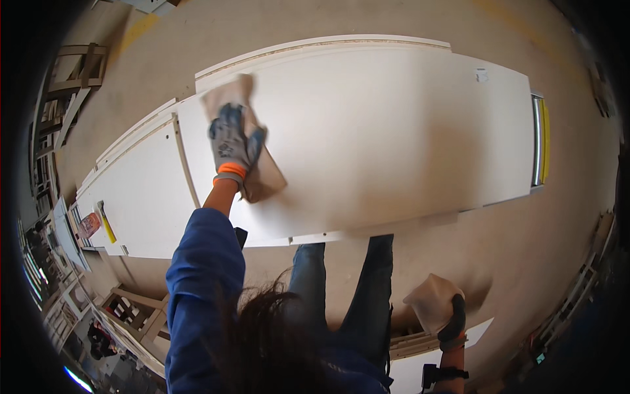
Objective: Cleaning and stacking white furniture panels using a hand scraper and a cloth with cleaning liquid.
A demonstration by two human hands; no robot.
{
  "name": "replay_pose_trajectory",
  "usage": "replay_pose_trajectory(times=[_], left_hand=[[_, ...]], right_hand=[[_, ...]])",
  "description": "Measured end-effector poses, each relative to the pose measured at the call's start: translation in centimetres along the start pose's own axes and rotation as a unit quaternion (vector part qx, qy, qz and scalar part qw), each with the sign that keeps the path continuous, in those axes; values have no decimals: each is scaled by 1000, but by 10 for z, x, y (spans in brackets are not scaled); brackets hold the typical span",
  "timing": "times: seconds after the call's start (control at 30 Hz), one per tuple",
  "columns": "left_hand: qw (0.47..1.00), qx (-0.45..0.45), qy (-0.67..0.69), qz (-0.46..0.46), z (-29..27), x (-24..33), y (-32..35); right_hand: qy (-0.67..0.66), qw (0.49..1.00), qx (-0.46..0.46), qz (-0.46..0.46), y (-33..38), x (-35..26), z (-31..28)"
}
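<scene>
My left hand (pixel 231 134), in a grey and blue work glove with an orange cuff, presses a beige cloth (pixel 266 177) onto a large white panel (pixel 367 131). The cloth spreads out past the fingertips and below the palm, slightly blurred. At the lower right, away from the panel, my right hand (pixel 453 322) wears a dark glove and grips a second beige cloth (pixel 433 302), which bunches up beside the fingers. Part of that hand is hidden behind its cloth.
More white panels (pixel 141 190) lie on the left, bearing a yellow-handled hammer (pixel 106 222) and a pinkish bottle (pixel 89 224). A yellow strip (pixel 545 141) runs along the right end. Wooden frames (pixel 82 69) stand at the far left, and another white board (pixel 413 371) lies behind my legs.
</scene>
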State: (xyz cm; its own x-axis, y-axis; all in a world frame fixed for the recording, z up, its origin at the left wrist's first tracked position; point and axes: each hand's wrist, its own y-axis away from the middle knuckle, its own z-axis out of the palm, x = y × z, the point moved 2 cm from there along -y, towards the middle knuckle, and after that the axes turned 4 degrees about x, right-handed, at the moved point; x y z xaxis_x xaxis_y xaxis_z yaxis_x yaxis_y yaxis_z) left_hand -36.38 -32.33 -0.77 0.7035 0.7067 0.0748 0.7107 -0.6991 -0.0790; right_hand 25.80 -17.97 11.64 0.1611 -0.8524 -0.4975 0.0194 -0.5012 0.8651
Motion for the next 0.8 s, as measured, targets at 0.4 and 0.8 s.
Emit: replay_pose_trajectory(times=[0.4, 0.8], left_hand=[[844, -88, 381, 368, 59, 464, 15], [989, 143, -38, -10, 66, 396, -193]], right_hand=[[-67, 997, 27, -13, -82, -118, -20], [-213, 974, 71, 34, -117, -133, -68]])
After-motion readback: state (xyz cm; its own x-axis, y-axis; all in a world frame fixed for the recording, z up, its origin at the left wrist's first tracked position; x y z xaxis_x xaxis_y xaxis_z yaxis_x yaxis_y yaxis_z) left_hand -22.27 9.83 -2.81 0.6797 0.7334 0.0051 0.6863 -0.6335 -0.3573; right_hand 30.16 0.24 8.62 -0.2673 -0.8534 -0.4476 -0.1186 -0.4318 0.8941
